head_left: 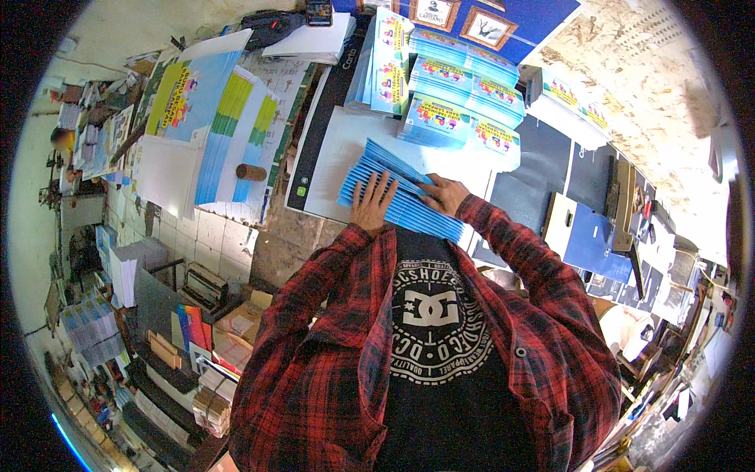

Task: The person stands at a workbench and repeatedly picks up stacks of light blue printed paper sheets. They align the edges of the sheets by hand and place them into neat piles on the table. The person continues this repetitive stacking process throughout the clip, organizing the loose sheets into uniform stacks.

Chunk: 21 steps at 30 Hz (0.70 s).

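Observation:
A fanned row of light blue booklets [403, 206] lies overlapped on the worktable in front of my body. My left hand [374, 203] rests flat on the row's left part, fingers spread. At the upper right side of the row, my right hand [447, 195] has its fingers bent around the booklets' edges; the fingertips are partly hidden. Behind them, several stacks of printed booklets [436, 118] with colourful covers lie in rows. A taller upright bundle of the same booklets [390, 67] stands to their left.
On a left-hand table lie large printed sheets [185, 98], fanned blue and green sheets [224, 153] and a brown cylinder [252, 172]. White paper [314, 39] sits at the back, with a phone [319, 12] beside it. Dark mats [531, 173] and a blue panel [591, 242] are right.

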### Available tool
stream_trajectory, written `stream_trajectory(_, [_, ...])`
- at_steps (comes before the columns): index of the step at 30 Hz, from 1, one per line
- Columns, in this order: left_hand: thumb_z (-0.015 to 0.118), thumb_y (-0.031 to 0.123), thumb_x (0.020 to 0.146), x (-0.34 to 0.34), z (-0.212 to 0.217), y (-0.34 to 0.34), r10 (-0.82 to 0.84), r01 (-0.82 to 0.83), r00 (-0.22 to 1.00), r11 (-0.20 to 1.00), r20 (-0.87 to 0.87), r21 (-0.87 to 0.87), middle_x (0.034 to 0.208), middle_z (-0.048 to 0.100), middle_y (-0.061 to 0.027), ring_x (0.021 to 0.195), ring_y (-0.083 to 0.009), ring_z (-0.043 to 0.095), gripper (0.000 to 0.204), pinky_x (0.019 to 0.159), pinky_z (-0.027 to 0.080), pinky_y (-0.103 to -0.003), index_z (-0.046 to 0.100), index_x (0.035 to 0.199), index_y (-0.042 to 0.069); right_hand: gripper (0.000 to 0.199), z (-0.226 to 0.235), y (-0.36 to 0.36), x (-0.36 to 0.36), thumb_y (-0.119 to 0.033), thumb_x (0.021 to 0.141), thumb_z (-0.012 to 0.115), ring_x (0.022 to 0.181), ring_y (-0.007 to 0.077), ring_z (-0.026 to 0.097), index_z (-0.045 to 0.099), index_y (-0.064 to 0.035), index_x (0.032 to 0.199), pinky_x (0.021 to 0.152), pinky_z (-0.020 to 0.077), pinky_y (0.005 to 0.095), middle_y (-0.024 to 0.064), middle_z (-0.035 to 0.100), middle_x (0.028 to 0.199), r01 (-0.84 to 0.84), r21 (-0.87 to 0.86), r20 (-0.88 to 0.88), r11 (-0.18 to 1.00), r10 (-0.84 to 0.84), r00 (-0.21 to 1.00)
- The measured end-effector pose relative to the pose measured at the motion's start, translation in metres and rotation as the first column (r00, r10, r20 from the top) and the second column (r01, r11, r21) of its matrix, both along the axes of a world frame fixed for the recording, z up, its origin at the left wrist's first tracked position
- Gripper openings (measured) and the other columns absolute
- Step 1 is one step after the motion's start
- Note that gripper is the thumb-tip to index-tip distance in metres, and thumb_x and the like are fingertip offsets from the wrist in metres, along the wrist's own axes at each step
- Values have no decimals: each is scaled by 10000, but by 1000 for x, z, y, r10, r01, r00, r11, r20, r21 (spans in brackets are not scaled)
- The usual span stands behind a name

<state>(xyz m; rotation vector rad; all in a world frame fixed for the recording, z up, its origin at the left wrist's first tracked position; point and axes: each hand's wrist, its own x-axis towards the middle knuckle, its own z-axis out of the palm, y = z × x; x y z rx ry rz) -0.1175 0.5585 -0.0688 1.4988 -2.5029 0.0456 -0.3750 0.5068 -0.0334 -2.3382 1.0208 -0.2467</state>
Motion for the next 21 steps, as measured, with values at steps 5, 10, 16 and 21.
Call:
stream_trajectory(5, [477,173,876,-3,0,1,29,-29,1000,997,2,67,1542,231,-52,1407,-270,236,616,1130,144,-509,300,1465,215,625,12,8,10,-304,889,523,923,370,628,288,-156,1449,729,547,455,194,560,1129,-2,-72,-151,997,-8,988])
stream_trajectory(10, [489,170,858,-3,-5,0,39,-39,999,999,-16,22,1529,266,-54,1400,-273,256,605,1128,158,-514,346,1443,221,682,-3,5,30,-300,848,568,826,367,648,259,-124,1430,640,541,479,179,621,1010,327,-8,-147,945,-325,934])
stream_trajectory(16, [525,234,843,-1,-6,2,22,-23,999,1000,-28,-2,1514,289,-64,1399,-287,251,593,1125,152,-525,384,1419,214,310,20,-3,24,-189,871,507,786,334,663,454,-131,1171,625,525,478,119,641,934,309,-89,-195,947,-320,927])
stream_trajectory(21, [534,244,856,-4,-8,-3,10,-10,1000,1000,-8,4,1499,308,-67,1396,-296,253,581,1124,144,-537,386,1416,208,342,21,7,8,-174,875,507,800,302,660,444,-136,1208,643,525,434,97,629,961,249,-202,-244,947,-295,924])
